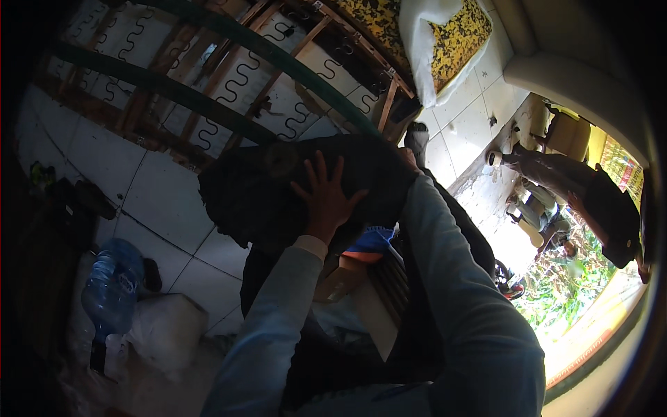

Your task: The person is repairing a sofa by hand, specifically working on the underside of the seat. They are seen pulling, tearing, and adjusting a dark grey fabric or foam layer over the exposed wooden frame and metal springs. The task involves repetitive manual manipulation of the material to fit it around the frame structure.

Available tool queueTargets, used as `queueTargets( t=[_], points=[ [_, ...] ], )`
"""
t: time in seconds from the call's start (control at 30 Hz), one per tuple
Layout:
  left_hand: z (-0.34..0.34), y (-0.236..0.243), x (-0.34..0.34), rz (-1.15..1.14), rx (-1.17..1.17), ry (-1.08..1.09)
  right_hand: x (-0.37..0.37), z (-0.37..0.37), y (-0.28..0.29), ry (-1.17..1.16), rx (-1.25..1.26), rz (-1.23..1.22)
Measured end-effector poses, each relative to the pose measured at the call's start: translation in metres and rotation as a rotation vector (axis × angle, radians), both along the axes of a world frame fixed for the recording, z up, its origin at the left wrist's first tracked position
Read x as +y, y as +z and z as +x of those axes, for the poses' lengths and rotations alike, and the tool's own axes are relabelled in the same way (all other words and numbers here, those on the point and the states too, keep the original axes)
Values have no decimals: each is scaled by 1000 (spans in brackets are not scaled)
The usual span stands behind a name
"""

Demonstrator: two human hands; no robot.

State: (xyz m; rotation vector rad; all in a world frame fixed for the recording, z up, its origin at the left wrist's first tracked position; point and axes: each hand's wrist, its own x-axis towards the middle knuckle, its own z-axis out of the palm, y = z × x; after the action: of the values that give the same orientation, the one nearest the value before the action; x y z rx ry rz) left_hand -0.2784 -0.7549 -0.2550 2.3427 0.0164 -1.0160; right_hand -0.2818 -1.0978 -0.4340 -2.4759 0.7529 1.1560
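A black piece of fabric (250, 184) with ragged edges lies spread before me, over my lap and against the near edge of the wooden frame. My left hand (326, 198) rests flat on it with fingers spread. At the fabric's right end, my right hand (411, 160) is closed on its edge; some of its fingers are hidden. Just beyond is a wooden seat frame (125, 115) with zigzag metal springs (240, 78) and green straps (285, 59) running across it. Below the fabric, an orange and blue item (368, 243) partly shows.
A large blue water bottle (111, 285) and a white plastic bag (167, 326) are on the tiled floor at left. Speckled yellow foam (462, 42) in a white cover lies at far right. A person in dark clothes (597, 201) stands by the bright opening; another person (549, 208) is beyond.
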Motion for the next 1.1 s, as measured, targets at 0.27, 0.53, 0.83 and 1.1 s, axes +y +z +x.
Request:
queueTargets(
  t=[0.27,0.53,0.83,1.1],
  points=[
    [20,13,-9,40,127,13,1,9,15,721,-72,136],
    [99,-50,-106,-16,-17,27,16,-18,-18,246,-118,327],
    [94,-69,-128,202,132,-296,-15,-58,-46,6,-41,238],
    [46,-85,-121,-57,-350,-218,-25,-34,-21,439,-139,142]
  ],
)
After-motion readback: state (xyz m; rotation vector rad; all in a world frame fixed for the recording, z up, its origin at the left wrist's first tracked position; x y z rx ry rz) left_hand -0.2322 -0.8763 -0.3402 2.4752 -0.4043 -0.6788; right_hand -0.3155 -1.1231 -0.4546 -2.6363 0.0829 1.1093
